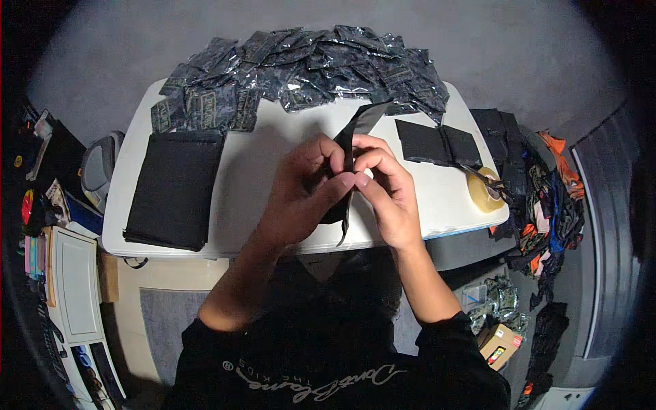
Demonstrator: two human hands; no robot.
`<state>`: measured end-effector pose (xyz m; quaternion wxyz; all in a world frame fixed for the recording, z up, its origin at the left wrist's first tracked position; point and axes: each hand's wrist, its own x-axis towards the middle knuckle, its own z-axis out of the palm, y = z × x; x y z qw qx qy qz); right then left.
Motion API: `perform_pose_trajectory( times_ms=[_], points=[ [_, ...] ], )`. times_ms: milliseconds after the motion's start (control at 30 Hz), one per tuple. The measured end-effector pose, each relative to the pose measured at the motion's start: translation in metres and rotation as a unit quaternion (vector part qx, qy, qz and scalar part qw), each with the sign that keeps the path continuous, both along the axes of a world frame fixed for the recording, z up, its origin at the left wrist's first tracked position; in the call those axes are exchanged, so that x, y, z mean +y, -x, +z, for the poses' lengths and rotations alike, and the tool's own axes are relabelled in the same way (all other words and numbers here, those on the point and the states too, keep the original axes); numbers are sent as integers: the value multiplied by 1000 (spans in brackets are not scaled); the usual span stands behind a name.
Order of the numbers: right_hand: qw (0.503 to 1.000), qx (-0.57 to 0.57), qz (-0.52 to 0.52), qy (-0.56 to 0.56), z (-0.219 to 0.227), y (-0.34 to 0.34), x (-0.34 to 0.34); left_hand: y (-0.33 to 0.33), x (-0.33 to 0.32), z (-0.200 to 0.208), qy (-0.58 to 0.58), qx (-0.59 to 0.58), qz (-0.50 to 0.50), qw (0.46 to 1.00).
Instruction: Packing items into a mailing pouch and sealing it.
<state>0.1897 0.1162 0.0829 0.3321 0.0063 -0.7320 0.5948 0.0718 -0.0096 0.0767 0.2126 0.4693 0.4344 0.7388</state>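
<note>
A thin, black, limp piece (365, 119) like fabric or a soft pouch hangs upright above the white table. I pinch it near its middle with both hands. My left hand (301, 195) has its thumb and fingers closed on the piece, and my right hand (391, 198) grips it from the other side. The two thumb tips meet at the pinched spot. One end of the piece sticks up toward the far side, while its lower end dangles below my fingers, partly hidden by my left hand.
On the white table (249, 164), a thick stack of black pieces (174, 188) lies left. Many shiny plastic-wrapped packets (307, 65) cover the far edge. At right are folded black pieces (427, 142), scissors (478, 174) and a tape roll (484, 191). Dark and orange cloth (547, 212) lies beyond.
</note>
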Motion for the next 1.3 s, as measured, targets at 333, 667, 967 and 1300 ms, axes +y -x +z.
perform_pose_trajectory(
  times_ms=[333,667,967,1300],
  points=[
    [1000,-11,-2,-6,2,-1,1,-5,-6,8,16,-42,-29,999],
    [997,-3,24,74,-4,0,1,-3,-3,6,51,15,16,998],
    [990,-17,37,132,-2,-2,-1,-6,-2,9,80,5,40,996],
    [998,-7,30,50,-5,-8,5,-12,-3,7,43,-13,28,999]
  ],
)
